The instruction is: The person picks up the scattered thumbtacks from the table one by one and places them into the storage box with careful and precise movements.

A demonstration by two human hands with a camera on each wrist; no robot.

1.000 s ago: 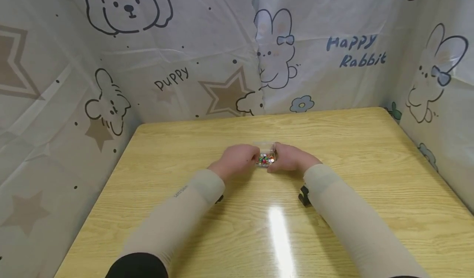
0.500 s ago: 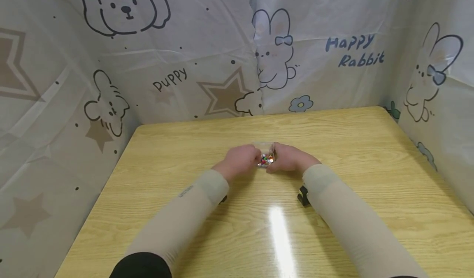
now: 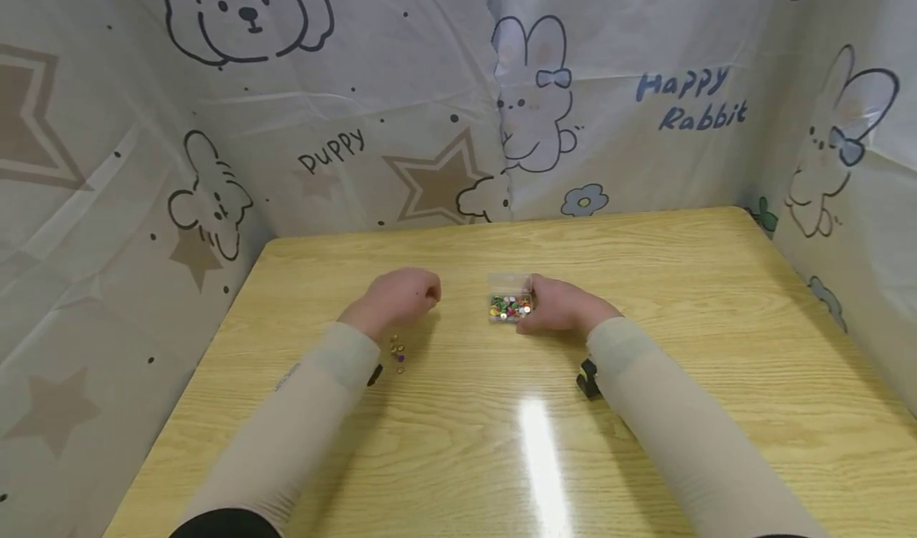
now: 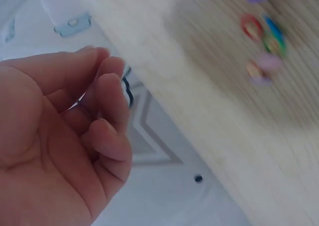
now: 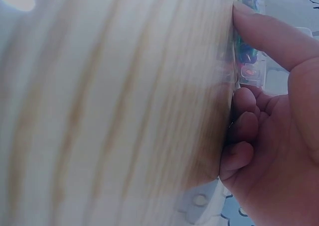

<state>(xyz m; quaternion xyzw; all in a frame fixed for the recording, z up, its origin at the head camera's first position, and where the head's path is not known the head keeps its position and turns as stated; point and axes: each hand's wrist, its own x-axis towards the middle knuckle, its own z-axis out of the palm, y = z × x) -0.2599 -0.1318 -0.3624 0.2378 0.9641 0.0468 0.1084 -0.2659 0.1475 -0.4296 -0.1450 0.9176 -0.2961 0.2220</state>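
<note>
My right hand [image 3: 562, 303] grips the right side of a small clear plastic box [image 3: 501, 321], thumb at the near side and fingers around the far side. The box's clear lid [image 3: 507, 282] stands raised at the back, and multicoloured thumbtacks [image 3: 507, 308] fill it. My left hand [image 3: 403, 295] is raised over the table left of the box. Its fingers are curled and the tips brought together in a pinch; a small purplish glint [image 4: 85, 97] shows between them, the thumbtack there mostly hidden. Several loose thumbtacks [image 3: 398, 350] lie nearer me, beside the left wrist.
The wooden table [image 3: 458, 426] reaches back to a white curtain [image 3: 401, 60] with cartoon drawings, which also hangs at both sides. A bright light reflection [image 3: 540, 458] falls on the tabletop in front.
My left hand has left the box and moved left, uncovering the thumbtacks inside and the loose ones on the table. The right hand stays on the box.
</note>
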